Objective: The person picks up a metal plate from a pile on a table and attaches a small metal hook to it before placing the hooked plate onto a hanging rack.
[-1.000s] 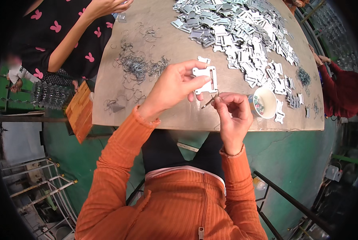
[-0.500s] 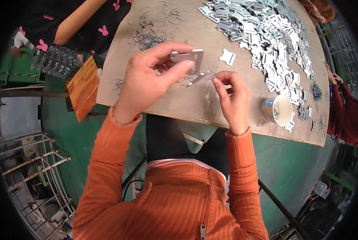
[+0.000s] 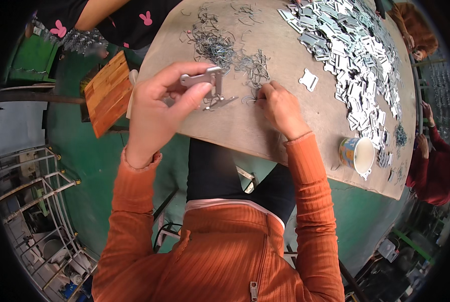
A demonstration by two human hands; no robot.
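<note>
My left hand is raised above the near table edge, pinching a flat grey metal plate between thumb and fingers. A second metal plate hangs below it, seen nearly edge-on; how the two are joined is too small to tell. My right hand rests low over the table with its fingers drawn together. Its fingertips are at the near end of a loose spread of bent wire hooks; what they pinch is hidden. One single metal plate lies to the right of that hand.
A large heap of metal plates covers the table's far right. A paper cup stands near the right front edge. A denser wire pile lies farther left. A wooden board stands left of the table. Other people sit around it.
My left hand has moved left with the plates. The right hand has come away from them, turned palm down and reached the wire hooks. The view has shifted slightly.
</note>
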